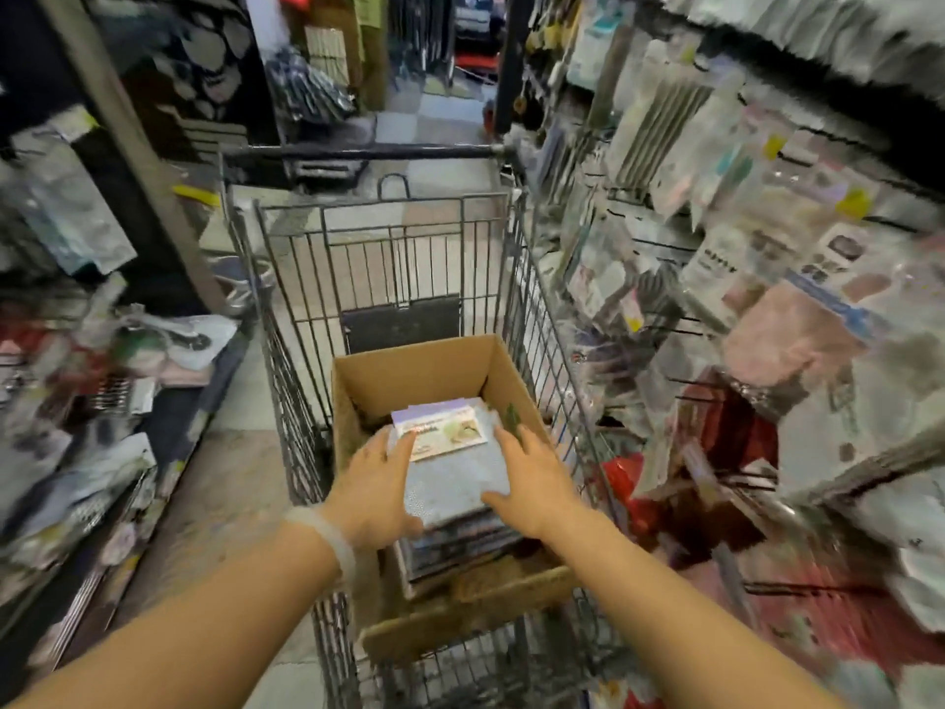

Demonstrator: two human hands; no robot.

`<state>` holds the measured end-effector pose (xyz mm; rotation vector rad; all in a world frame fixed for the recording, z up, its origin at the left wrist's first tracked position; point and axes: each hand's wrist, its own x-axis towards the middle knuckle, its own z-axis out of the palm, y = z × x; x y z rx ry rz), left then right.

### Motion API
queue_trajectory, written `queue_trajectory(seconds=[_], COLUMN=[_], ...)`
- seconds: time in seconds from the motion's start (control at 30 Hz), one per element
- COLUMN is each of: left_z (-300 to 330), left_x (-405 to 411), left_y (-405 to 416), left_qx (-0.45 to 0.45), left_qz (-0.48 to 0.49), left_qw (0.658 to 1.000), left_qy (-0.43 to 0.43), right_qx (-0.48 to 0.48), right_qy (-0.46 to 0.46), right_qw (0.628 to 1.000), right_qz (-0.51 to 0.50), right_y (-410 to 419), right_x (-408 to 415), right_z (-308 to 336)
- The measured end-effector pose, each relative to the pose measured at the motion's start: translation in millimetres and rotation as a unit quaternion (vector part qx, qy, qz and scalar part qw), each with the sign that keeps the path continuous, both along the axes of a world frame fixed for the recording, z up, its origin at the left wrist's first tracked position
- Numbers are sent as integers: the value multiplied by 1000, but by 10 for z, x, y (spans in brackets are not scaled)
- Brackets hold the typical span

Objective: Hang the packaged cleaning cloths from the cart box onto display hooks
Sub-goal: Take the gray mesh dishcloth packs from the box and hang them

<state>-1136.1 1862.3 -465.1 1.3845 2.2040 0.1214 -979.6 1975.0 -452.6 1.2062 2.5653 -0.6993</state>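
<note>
An open cardboard box [424,373] sits in a wire shopping cart [388,258]. Inside it lies a stack of packaged cleaning cloths [452,473], pale blue with a printed label card at the top. My left hand [376,491] rests against the stack's left edge and my right hand [532,483] against its right edge, fingers spread along the sides. Whether the stack is lifted I cannot tell. Display hooks [680,319] with hanging packets fill the rack on the right.
Shelving with blurred goods lines the left side [76,401]. Red packaged items [716,483] hang low on the right, close to the cart. The aisle floor [409,120] runs ahead past the cart handle [358,153].
</note>
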Motion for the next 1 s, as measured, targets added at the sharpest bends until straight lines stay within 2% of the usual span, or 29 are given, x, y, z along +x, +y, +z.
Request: queue_trajectory(seconds=[0.33, 0.57, 0.7, 0.8, 0.87, 1.0], left_z=[-1155, -1725, -1951, -2142, -2217, -2259], left_x=[-249, -389, -560, -618, -611, -581], left_y=[684, 914, 1132, 1275, 1331, 1321], left_qx=[-71, -111, -78, 0, 55, 87], left_qz=[172, 237, 305, 371, 423, 407], left_qw=[979, 956, 929, 885, 855, 870], left_qy=[-82, -133, -195, -280, -296, -264], right_qx=[-128, -186, -201, -206, -192, -148], right_qy=[-32, -19, -14, -6, -25, -26], right_qw=[991, 979, 974, 969, 970, 973], right_qz=[-30, -85, -107, -133, -149, -173], right_y=[969, 1255, 1423, 1478, 1461, 1446], right_x=[-414, -645, -786, -877, -912, -868], right_z=[-1163, -1721, -1987, -2154, -2213, -2258])
